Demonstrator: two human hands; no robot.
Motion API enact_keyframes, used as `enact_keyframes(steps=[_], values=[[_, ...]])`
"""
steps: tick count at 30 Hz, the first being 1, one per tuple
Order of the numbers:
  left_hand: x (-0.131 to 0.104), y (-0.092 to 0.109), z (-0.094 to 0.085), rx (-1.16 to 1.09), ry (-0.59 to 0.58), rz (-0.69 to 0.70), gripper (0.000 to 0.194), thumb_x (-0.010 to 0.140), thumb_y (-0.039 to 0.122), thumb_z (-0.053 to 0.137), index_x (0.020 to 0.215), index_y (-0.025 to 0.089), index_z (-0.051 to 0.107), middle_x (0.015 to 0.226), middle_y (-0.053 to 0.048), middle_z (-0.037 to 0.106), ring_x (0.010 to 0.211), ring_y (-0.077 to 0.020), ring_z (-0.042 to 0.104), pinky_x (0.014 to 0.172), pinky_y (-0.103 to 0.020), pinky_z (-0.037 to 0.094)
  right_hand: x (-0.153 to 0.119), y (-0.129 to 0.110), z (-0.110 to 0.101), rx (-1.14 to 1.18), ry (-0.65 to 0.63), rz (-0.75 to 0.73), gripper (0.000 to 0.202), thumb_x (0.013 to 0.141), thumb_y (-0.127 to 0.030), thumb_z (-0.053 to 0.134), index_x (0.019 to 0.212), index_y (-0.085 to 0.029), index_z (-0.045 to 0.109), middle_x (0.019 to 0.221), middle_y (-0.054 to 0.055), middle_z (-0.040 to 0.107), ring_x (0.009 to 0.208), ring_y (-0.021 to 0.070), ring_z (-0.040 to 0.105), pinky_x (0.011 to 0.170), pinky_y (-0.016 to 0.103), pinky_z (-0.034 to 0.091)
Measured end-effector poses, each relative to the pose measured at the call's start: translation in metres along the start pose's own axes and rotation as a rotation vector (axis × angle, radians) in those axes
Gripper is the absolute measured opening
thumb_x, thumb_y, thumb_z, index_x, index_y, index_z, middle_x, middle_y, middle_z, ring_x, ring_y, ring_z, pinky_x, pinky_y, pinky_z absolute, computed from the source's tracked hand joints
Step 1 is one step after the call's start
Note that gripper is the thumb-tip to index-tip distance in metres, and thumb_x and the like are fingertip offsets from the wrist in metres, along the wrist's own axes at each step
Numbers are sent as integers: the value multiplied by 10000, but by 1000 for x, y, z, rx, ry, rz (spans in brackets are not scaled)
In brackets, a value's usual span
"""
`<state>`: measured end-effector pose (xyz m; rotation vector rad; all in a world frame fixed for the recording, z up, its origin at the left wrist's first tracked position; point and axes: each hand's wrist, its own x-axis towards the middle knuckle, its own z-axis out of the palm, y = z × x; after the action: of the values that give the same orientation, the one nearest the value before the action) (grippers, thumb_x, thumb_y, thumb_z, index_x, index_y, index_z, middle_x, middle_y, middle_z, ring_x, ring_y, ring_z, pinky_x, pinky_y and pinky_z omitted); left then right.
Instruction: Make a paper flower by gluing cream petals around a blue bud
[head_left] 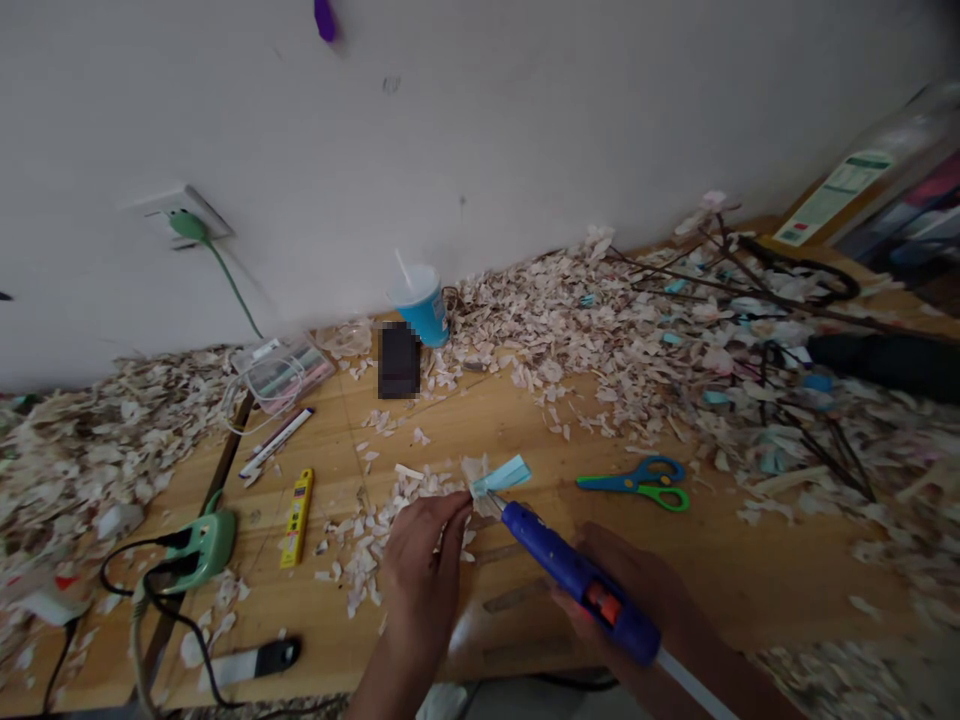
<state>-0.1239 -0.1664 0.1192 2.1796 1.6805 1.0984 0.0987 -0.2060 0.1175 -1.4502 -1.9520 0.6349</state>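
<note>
My left hand (pixel 424 555) is closed in a pinch, fingertips on a pale, petal-like piece (pixel 474 468). From that piece a light blue strip (pixel 511 474) sticks out to the upper right; how the two are joined is hard to make out. My right hand (pixel 637 590) is wrapped around a blue hot glue gun (pixel 555 555) with an orange part on its side. The gun's nozzle touches or nearly touches the pale piece, and a white glue stick (pixel 694 685) comes out of its back. Blue and green scissors (pixel 637 482) lie beyond my right hand.
Pale shavings (pixel 555 315) cover much of the wooden table (pixel 510 420). Around it are a blue cup (pixel 426 310), a dark pixelated rectangle (pixel 398 362), a yellow box (pixel 297 518), a green power strip (pixel 214 548) with cords, a scraper-like tool (pixel 251 662), and thin branches (pixel 780 295).
</note>
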Motion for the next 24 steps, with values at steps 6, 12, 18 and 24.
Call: enact_keyframes(steps=[6, 12, 18, 24], values=[[-4, -2, 0, -5, 13, -11, 136, 944, 205, 612, 1022, 245, 715, 886, -16, 766, 808, -164, 717, 760, -273, 551, -2, 4, 3, 21, 3, -63, 136, 860, -210, 578, 888, -283, 467, 745, -50, 610, 618, 162, 665, 566, 237, 507], [-5, -3, -1, -22, 6, -45, 137, 936, 186, 624, 1020, 254, 709, 892, -8, 760, 821, -160, 710, 774, -269, 544, -3, 3, 5, 12, -70, 8, 150, 835, -222, 589, 852, -268, 447, 719, -53, 584, 605, 159, 647, 554, 247, 464], [-1, 0, -1, -39, -3, -54, 112, 933, 195, 628, 990, 242, 712, 861, -10, 756, 800, -160, 711, 769, -269, 546, -2, 4, 5, 22, -74, -14, 122, 851, -260, 574, 883, -268, 457, 743, -51, 582, 623, 161, 634, 579, 257, 467], [-1, -6, 1, -76, -2, -95, 110, 929, 220, 629, 978, 244, 724, 870, -16, 763, 804, -165, 715, 761, -268, 554, -1, 1, -2, 179, -82, 21, 93, 848, -332, 555, 816, -273, 490, 713, -45, 588, 583, 157, 616, 520, 256, 432]])
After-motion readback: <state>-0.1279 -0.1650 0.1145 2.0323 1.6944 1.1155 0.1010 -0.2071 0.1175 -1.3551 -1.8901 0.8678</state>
